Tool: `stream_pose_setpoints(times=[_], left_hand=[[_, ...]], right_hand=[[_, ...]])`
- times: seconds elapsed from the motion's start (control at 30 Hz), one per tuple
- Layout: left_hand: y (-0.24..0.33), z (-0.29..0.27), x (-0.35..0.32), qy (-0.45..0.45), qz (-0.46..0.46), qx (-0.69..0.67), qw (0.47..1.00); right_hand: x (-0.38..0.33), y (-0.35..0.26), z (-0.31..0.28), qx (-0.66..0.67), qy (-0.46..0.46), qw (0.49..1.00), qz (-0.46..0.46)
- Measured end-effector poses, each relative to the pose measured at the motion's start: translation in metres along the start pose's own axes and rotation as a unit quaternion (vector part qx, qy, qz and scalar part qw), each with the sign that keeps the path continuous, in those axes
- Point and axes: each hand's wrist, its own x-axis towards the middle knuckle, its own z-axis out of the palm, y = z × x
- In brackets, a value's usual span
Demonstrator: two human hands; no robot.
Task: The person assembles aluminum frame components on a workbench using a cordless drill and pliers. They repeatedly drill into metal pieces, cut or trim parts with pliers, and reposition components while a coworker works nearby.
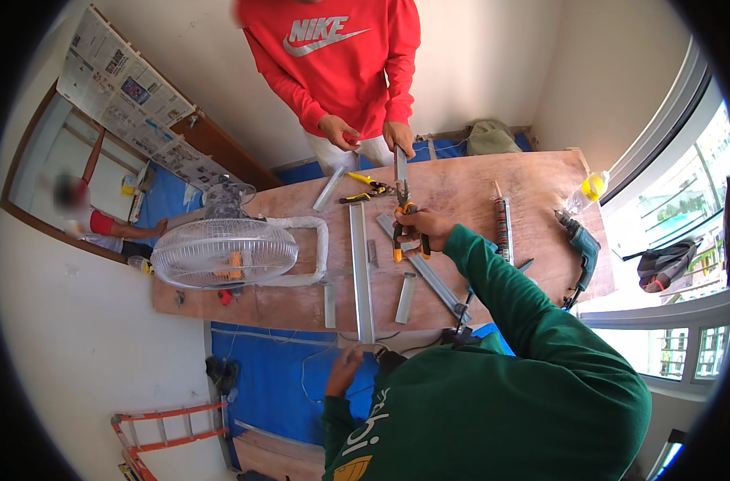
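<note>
My right hand (431, 228) grips orange-and-black-handled tin snips (398, 244) above the table. Their jaws point away from me and meet the near end of a narrow metal strip (401, 164). Across the table, a co-worker in a red sweatshirt holds that strip in one hand (399, 138); their other hand (338, 132) is beside it. At the near table edge, my left hand (345, 369) is close to the end of a long metal channel (362, 276). Its fingers are blurred, and I cannot make out any grip.
Yellow-and-black snips (369, 190) and short metal pieces (406, 297) lie on the wooden table (461, 180). A fan (225, 252) is at left; a caulking tube (503, 228), a green drill (580, 250) and a bottle (587, 192) are at right. Another person (100, 224) stands near the doorway.
</note>
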Motion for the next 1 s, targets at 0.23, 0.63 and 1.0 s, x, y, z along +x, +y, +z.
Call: stream_pose_setpoints(times=[0.23, 0.63, 1.0], left_hand=[[0.030, 0.006, 0.022, 0.005, 0.034, 0.068, 0.997], [0.210, 0.019, 0.152, -0.022, 0.224, 0.207, 0.952], [0.420, 0.151, 0.209, -0.112, 0.617, 0.414, 0.660]], right_hand=[[0.018, 0.007, -0.012, -0.024, 0.047, 0.998, -0.045], [-0.056, -0.012, -0.036, 0.174, -0.089, 0.981, 0.008], [-0.165, -0.005, -0.197, -0.362, 0.112, 0.918, 0.118]])
